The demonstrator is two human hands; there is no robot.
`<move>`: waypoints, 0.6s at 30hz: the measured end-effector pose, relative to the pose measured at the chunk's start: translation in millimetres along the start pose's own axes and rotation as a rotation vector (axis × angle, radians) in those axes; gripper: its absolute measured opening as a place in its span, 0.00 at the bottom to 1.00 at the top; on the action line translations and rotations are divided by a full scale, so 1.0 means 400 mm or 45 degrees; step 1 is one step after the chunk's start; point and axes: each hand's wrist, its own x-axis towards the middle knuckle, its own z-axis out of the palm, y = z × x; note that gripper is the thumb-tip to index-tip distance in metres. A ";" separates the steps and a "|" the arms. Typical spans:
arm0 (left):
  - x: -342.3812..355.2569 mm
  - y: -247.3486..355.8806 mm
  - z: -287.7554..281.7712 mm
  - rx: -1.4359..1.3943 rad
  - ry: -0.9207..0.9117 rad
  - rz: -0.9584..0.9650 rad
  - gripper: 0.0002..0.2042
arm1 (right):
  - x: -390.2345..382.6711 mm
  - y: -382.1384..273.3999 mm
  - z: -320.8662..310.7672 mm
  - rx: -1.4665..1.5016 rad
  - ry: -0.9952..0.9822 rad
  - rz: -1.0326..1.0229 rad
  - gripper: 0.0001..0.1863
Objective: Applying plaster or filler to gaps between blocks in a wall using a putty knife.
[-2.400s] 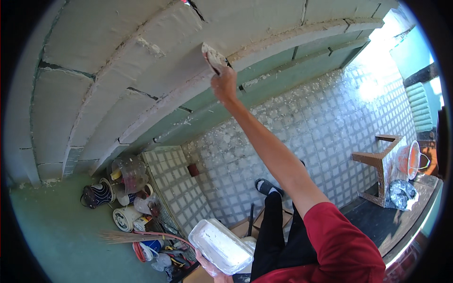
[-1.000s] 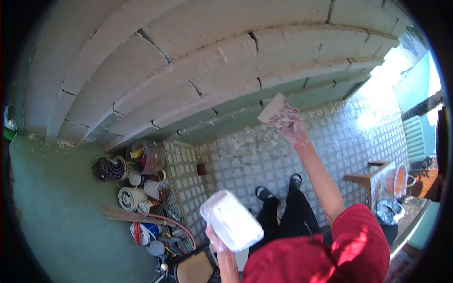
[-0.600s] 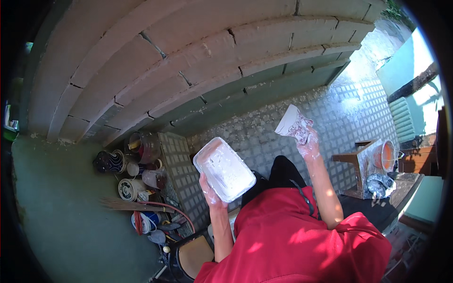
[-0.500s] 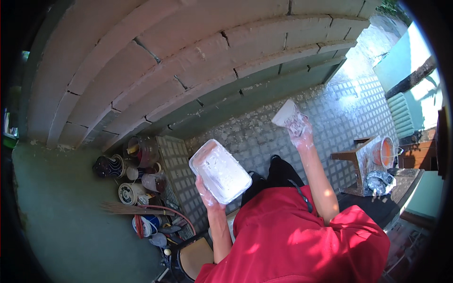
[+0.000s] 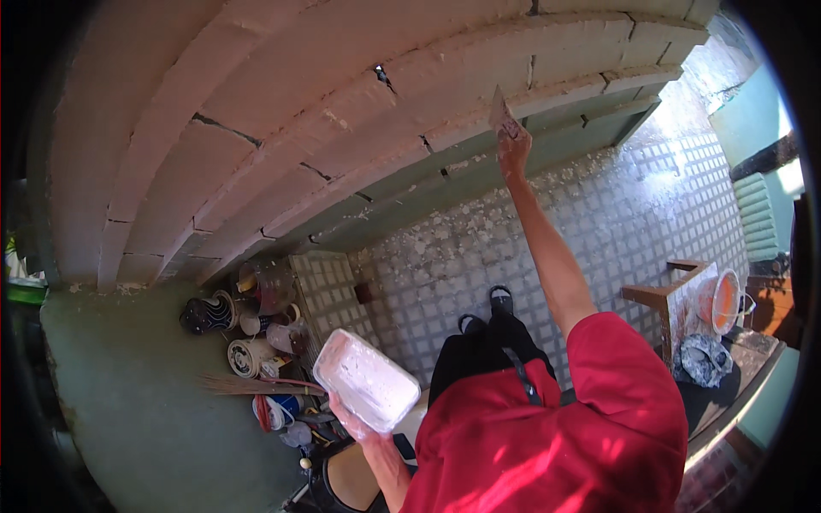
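My right hand [image 5: 514, 154] is stretched out toward the block wall [image 5: 445, 81], closed round a putty knife [image 5: 503, 113] whose blade points up at the wall. Whether the blade touches the blocks I cannot tell. Lower down, my left hand [image 5: 357, 421] grips a white rectangular tub [image 5: 368, 380] by its side and underneath. White paste coats the tub's inside. Dark gaps show at several joints between the wall's blocks.
Buckets and pots [image 5: 248, 357], with a twig broom [image 5: 256, 386], crowd the floor at left. A chair [image 5: 351, 479] stands below them. At right, a wooden stool [image 5: 684, 299] stands beside an orange-lined bucket [image 5: 725, 301] and a crumpled bag [image 5: 705, 359]. Tiled floor [image 5: 462, 256] lies between.
My right arm has reached forward, bringing the putty knife from above the floor up to the wall. The tub in my left hand has moved lower and a little left.
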 end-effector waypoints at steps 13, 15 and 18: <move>0.000 -0.079 -0.036 0.160 0.393 -0.050 0.31 | -0.071 0.019 0.292 -0.014 -0.077 0.107 0.21; 0.024 -0.080 -0.020 0.187 0.398 -0.059 0.31 | -0.136 0.053 0.314 -0.058 -0.377 0.066 0.22; 0.049 -0.072 -0.024 0.240 0.397 -0.084 0.32 | -0.174 0.090 0.368 0.193 -0.339 -0.586 0.22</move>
